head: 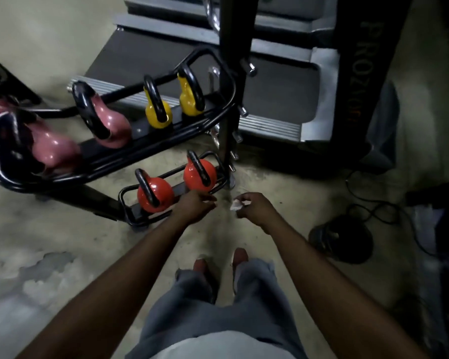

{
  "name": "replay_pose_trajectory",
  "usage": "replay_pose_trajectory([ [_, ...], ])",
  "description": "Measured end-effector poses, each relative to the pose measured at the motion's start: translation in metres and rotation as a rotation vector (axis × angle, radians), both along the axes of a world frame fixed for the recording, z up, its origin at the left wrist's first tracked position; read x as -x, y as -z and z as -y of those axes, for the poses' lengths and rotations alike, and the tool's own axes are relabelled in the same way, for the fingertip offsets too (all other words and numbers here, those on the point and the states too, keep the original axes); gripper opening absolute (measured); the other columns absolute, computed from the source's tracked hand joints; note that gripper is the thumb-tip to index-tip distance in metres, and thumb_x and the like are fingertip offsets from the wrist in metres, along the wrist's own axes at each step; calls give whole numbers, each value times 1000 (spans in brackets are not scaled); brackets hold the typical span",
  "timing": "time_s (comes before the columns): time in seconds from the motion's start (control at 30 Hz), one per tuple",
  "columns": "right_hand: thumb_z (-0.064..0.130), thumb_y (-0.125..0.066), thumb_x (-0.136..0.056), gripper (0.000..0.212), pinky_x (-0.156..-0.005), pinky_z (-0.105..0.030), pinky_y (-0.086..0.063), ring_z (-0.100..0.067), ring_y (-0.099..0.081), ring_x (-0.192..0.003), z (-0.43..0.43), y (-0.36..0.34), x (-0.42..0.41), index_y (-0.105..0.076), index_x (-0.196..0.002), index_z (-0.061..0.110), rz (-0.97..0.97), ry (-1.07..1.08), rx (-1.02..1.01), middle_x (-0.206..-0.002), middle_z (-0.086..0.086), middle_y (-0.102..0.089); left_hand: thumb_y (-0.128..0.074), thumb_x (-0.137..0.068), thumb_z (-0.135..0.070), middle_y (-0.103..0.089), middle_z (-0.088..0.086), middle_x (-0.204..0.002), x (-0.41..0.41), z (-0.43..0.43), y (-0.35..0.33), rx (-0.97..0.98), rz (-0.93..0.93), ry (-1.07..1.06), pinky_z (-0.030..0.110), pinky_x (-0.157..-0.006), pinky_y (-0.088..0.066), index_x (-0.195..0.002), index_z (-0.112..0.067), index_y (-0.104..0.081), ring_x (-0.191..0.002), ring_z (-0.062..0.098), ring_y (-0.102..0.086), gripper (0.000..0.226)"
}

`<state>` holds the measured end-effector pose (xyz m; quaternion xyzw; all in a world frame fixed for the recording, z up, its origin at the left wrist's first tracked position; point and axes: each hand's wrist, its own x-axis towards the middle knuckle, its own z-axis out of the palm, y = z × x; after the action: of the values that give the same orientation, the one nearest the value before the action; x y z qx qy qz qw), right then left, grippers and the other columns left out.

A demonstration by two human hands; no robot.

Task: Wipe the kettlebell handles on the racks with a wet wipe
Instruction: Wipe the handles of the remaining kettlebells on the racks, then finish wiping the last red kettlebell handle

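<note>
A glossy orange kettlebell (154, 194) with a black handle sits on the lowest tier of the black tubular rack (122, 199). My left hand (196, 207) hovers beside that tier's right end, and I cannot tell its grip. Right of it, my right hand (254, 207) has its grip pinched on the crumpled white wet wipe (236, 204).

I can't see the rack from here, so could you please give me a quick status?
Right hand pinching wet wipe; left hand loose, apparently empty. Orange kettlebell handle untouched, lower rack. Nothing between hands and it.

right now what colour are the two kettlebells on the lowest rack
Kettlebells orange-red, handles black; head view.
</note>
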<state>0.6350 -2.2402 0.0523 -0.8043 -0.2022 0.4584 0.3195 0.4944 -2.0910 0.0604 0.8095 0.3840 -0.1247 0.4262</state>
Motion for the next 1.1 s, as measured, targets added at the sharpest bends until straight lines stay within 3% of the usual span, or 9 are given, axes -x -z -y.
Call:
replay_pose_trajectory([
  [0.07, 10, -76, -71, 24, -82, -45, -56, -25, -69, -93, 23, -25, 0, -73, -95, 13, 19, 60, -41, -96, -5, -74, -68, -91, -28, -69, -2, -119, -7, 16, -26, 16, 43, 31, 31, -78, -57, -117, -22, -69, -97, 17, -68, 27],
  [0.2, 14, -80, -74, 15, -84, -39, -59, -12, -72, -90, 78, -51, -2, -76, -86, 24, -3, 224, -163, -90, 4, -77, -61, -95, -18, -67, 2, -121, -34, 59, -48, -74, 78, 236, 22, -83, -43, -118, -14, -69, -109, 18, -63, 25],
  [0.3, 13, -78, -78, 11, -81, -35, -59, -8, -71, -81, 126, -55, -13, -77, -81, 23, -3, 353, -225, -82, 6, -76, -60, -92, -13, -72, 11, -112, -63, 98, -48, -85, 103, 301, 22, -82, -43, -110, -8, -74, -103, 28, -67, 23],
  [0.47, 40, -73, -76, 20, -69, -40, -57, -16, -65, -63, 223, -42, -45, -71, -74, 21, 22, 531, -197, -74, -5, -74, -59, -95, -16, -72, 9, -110, -128, 185, -43, -64, 29, 430, 19, -72, -38, -114, -10, -72, -99, 27, -67, 24],
  [0.63, 26, -70, -83, 12, -64, -39, -55, -22, -66, -68, 335, -23, -86, -58, -82, 25, 71, 697, -98, -84, -12, -72, -59, -96, -25, -69, 4, -122, -206, 280, -27, -38, -31, 590, 20, -82, -40, -119, -15, -70, -111, 23, -63, 27],
  [0.77, 3, -60, -90, 14, -63, -33, -58, -20, -66, -66, 402, -7, -114, -66, -89, 16, 66, 820, -48, -92, -19, -72, -56, -97, -23, -67, 6, -126, -249, 342, -15, -23, -34, 731, 26, -90, -45, -122, -11, -68, -112, 26, -62, 30],
  [0.9, 16, -72, -77, 17, -81, -45, -59, -20, -72, -80, 444, 27, -140, -74, -73, 32, 109, 890, 52, -83, 0, -76, -57, -97, -21, -69, 9, -120, -280, 377, 7, -11, -67, 817, 28, -88, -46, -121, -14, -68, -109, 28, -63, 28],
  [1.0, 17, -84, -72, 29, -82, -28, -52, -17, -67, -89, 450, 45, -159, -76, -99, 12, 118, 830, 129, -94, -2, -72, -57, -96, -21, -68, 10, -122, -300, 389, 36, -8, -102, 860, 31, -89, -48, -122, -15, -68, -111, 30, -63, 29],
  [1.1, 8, -79, -75, 31, -80, -23, -49, -19, -68, -92, 452, 72, -184, -74, -105, 7, 182, 805, 153, -100, -4, -73, -57, -95, -23, -70, 9, -118, -324, 394, 72, -15, -150, 889, 32, -90, -50, -122, -17, -68, -108, 29, -64, 29],
])
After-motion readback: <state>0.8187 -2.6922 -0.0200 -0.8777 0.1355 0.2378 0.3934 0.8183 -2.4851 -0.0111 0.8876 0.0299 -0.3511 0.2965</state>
